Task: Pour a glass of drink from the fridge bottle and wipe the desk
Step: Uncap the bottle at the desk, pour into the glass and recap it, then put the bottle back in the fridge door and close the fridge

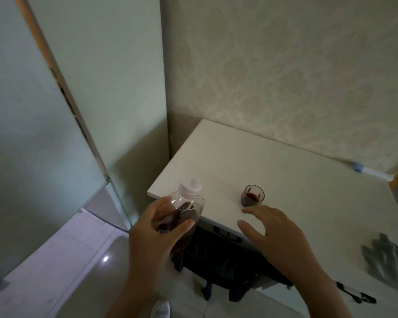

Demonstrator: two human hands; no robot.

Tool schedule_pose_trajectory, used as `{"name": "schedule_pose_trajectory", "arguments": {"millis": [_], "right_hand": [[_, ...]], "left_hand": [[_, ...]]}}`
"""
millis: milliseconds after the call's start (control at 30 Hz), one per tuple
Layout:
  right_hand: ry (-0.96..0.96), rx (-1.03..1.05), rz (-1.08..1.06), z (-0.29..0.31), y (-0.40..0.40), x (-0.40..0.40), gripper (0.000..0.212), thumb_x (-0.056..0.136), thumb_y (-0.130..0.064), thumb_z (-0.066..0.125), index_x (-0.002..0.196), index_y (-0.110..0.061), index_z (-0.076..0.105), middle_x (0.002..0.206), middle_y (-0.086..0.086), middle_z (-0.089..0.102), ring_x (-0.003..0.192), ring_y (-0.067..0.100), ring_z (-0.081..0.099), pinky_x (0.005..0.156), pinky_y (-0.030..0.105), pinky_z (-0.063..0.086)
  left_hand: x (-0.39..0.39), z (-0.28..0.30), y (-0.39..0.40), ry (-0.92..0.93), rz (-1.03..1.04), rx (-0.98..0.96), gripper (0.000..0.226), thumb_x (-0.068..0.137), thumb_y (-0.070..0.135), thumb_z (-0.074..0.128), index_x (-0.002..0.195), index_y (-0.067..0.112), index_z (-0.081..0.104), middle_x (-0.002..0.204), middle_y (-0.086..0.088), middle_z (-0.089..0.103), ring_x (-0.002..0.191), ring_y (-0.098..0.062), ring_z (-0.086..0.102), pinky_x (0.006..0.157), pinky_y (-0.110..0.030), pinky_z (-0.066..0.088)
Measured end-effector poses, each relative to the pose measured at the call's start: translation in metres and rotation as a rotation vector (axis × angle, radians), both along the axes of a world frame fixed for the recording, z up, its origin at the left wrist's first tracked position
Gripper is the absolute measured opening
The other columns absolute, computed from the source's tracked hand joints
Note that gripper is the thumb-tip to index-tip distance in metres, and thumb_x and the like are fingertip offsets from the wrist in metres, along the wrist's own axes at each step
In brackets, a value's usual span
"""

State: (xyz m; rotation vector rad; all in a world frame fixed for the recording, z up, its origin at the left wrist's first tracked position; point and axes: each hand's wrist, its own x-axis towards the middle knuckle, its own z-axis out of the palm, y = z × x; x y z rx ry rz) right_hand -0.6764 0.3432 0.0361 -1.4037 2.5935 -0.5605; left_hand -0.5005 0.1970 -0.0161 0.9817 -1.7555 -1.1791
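Note:
My left hand (154,235) grips a clear plastic bottle (186,205) of dark red drink, its white cap on, held tilted in the air just off the desk's near left corner. A small glass (252,195) with dark red drink in it stands on the white desk (285,180). My right hand (278,232) hovers open over the desk's front edge, fingers spread, just short of the glass and not touching it. A grey cloth (388,260) lies crumpled on the desk at the right edge of view.
The pale green fridge (32,134) stands at the left, its door closed. A patterned wall rises behind the desk. A dark chair (223,260) sits under the desk's front edge. A white-and-blue tube-shaped thing (363,169) lies at the desk's back right.

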Motion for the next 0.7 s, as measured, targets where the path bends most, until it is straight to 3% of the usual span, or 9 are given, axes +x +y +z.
{"name": "schedule_pose_trajectory", "arguments": {"millis": [133,267,367,433,500,600,700], "right_hand": [[0.007,0.009,0.128,0.000,-0.020,0.028,0.040,0.089,-0.054,0.044,0.125,-0.035,0.049,0.129,-0.017,0.052,0.118,0.003,0.043,0.089,0.016,0.030],[-0.014,0.030,0.279,0.001,-0.048,0.068,0.037,0.091,-0.050,0.045,0.121,-0.031,0.053,0.122,-0.010,0.058,0.106,0.008,0.050,0.088,0.024,0.042],[-0.004,0.047,0.410,0.001,-0.069,0.107,0.029,0.091,-0.044,0.048,0.111,-0.027,0.060,0.107,-0.010,0.062,0.083,0.001,0.046,0.071,0.006,0.035],[-0.029,0.035,0.447,-0.002,-0.082,0.137,0.027,0.089,-0.041,0.053,0.106,-0.023,0.063,0.098,-0.006,0.066,0.074,-0.001,0.045,0.069,0.001,0.032],[-0.048,0.046,0.485,-0.005,-0.093,0.173,0.036,0.088,-0.046,0.053,0.117,-0.025,0.060,0.103,-0.007,0.065,0.085,0.000,0.051,0.076,0.005,0.033],[-0.064,0.068,0.566,-0.006,-0.108,0.236,0.042,0.087,-0.048,0.052,0.121,-0.024,0.057,0.110,-0.003,0.065,0.095,0.008,0.057,0.088,0.028,0.046],[-0.036,0.041,0.656,-0.002,-0.114,0.306,0.042,0.089,-0.050,0.047,0.122,-0.026,0.055,0.117,-0.004,0.062,0.101,0.008,0.054,0.091,0.029,0.044]], "left_hand": [[0.047,0.004,0.002,0.009,0.103,0.021,0.056,0.051,0.039,0.080,0.102,0.041,0.058,0.092,0.042,0.062,0.090,0.015,0.060,0.070,-0.004,0.048],[0.100,0.001,0.002,0.020,0.236,0.081,0.059,0.053,0.033,0.084,0.104,0.044,0.057,0.099,0.025,0.065,0.095,0.011,0.059,0.074,-0.011,0.050],[0.148,-0.002,0.004,0.031,0.322,0.104,0.059,0.056,0.019,0.088,0.104,0.039,0.059,0.102,0.016,0.066,0.096,0.009,0.059,0.076,-0.013,0.051],[0.183,-0.002,0.007,0.032,0.380,0.101,0.060,0.056,0.014,0.088,0.106,0.034,0.061,0.101,0.013,0.067,0.097,0.007,0.059,0.074,-0.010,0.051],[0.223,-0.003,0.011,0.032,0.437,0.103,0.062,0.056,0.013,0.088,0.108,0.031,0.061,0.101,0.013,0.067,0.096,0.008,0.059,0.069,-0.005,0.050],[0.287,-0.003,0.016,0.017,0.517,0.086,0.063,0.056,0.015,0.088,0.108,0.036,0.060,0.100,0.016,0.065,0.095,0.010,0.059,0.067,-0.004,0.048],[0.354,-0.003,0.025,-0.007,0.601,0.075,0.062,0.057,0.019,0.087,0.106,0.043,0.057,0.101,0.018,0.064,0.097,0.008,0.058,0.070,-0.007,0.048]]}}
